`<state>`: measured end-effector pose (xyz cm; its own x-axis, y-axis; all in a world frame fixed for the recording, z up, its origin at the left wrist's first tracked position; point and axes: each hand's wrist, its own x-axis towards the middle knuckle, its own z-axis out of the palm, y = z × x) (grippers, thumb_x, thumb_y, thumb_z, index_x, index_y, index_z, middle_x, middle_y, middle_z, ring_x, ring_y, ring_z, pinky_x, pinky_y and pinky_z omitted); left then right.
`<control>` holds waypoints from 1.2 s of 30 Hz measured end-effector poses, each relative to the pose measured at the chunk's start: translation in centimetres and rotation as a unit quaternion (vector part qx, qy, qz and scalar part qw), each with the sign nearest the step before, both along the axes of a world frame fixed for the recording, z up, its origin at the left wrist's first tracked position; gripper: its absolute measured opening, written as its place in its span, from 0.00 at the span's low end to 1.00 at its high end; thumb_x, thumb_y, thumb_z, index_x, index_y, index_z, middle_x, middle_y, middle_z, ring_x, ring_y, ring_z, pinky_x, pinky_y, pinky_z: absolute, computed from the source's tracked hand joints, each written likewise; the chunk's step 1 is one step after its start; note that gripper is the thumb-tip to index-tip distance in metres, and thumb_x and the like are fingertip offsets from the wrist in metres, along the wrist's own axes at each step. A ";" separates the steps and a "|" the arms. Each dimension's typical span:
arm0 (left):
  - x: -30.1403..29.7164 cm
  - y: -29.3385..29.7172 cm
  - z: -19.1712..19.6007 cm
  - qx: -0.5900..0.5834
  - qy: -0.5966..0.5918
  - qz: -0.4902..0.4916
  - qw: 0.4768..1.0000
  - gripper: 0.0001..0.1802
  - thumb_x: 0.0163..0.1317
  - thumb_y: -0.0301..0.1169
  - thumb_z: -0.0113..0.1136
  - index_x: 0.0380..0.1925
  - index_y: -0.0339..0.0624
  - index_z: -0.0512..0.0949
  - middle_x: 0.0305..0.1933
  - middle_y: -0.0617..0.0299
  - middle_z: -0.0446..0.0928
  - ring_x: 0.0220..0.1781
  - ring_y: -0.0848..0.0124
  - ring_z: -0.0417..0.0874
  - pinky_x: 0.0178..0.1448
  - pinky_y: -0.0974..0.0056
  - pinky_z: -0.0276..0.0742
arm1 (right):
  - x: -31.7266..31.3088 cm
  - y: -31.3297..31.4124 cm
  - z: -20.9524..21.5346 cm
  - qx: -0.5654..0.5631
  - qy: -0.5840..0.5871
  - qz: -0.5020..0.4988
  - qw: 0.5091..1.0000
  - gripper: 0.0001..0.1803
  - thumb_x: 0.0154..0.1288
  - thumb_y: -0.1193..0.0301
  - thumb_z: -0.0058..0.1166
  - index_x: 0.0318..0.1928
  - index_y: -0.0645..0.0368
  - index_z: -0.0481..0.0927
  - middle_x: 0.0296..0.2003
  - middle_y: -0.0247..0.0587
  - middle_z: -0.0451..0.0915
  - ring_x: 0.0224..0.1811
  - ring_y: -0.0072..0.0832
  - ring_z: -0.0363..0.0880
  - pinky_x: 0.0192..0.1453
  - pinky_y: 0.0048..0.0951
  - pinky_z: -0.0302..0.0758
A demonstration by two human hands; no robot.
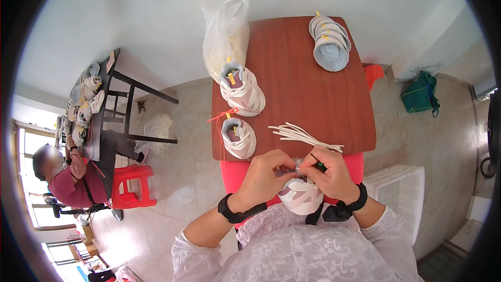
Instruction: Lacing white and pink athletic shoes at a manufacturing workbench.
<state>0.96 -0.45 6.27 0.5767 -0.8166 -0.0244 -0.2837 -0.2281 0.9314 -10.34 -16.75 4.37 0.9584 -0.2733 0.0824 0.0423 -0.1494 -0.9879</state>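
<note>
Close to my body, over the table's near edge, is a white and pink shoe upper (300, 200). My left hand (267, 176) is closed, its thumb and fingertips pinching the upper's top edge. My right hand (334, 176) is closed at the same spot, fingertips nearly meeting the left ones. A thin dark tool with a green part (319, 164) sticks out between the right fingers; its tip is hidden. Something pale, perhaps a lace end, shows between the fingertips. Just beyond my hands lies a bundle of cream shoelaces (302, 136) on the brown table (292, 83).
Two laced shoe uppers (245, 96) stand at the table's left edge, with red cord beside them. A plastic bag (227, 31) sits behind. Nested uppers (331, 55) lie far right. A white basket (399, 193) is right of me. A co-worker (78, 183) sits left.
</note>
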 end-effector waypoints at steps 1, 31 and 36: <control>0.2 -0.1 0.3 0.026 0.035 -0.024 0.999 0.08 0.52 0.22 0.70 0.31 0.36 0.81 0.33 0.63 0.79 0.32 0.74 0.78 0.36 0.68 0.73 | -0.1 -0.1 -0.1 -0.007 -0.012 0.004 1.000 0.04 0.57 0.77 0.63 0.31 0.62 0.80 0.26 0.38 0.76 0.28 0.27 0.74 0.31 0.27 0.69; -2.4 -1.2 -0.3 0.036 -0.081 0.120 0.989 0.05 0.53 0.22 0.63 0.29 0.35 0.76 0.29 0.55 0.77 0.28 0.65 0.81 0.30 0.65 0.75 | 1.2 -0.2 -0.6 -0.291 -0.076 -0.029 0.953 0.08 0.54 0.71 0.61 0.34 0.61 0.79 0.26 0.42 0.78 0.31 0.38 0.74 0.33 0.36 0.72; -1.1 -0.9 -0.4 0.051 -0.090 0.047 0.994 0.06 0.54 0.22 0.64 0.29 0.36 0.75 0.28 0.55 0.76 0.29 0.58 0.80 0.32 0.60 0.76 | 0.8 -1.8 -0.6 -0.062 0.080 0.065 0.993 0.09 0.63 0.69 0.56 0.36 0.63 0.82 0.27 0.45 0.81 0.28 0.36 0.76 0.33 0.31 0.72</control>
